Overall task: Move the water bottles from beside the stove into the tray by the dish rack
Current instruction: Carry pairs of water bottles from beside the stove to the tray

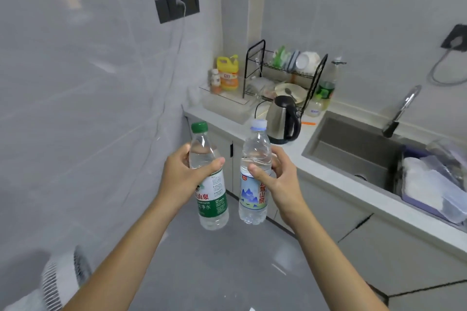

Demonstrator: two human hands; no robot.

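Left hand [180, 177] wrapped round the shoulder of a clear ribbed plastic green-capped bottle [209, 182]; right hand [276, 179] clasping a blue-capped bottle [254, 179], both upright in mid-air, near but apart, over grey floor. Far ahead, past the smooth pale counter edge [328, 179], a shallow clear tray [227, 105] left of the black wire dish rack [285, 76], holding a yellow jug [228, 73]. Steel kettle [284, 121] just right of the tray, sink [353, 149] further right
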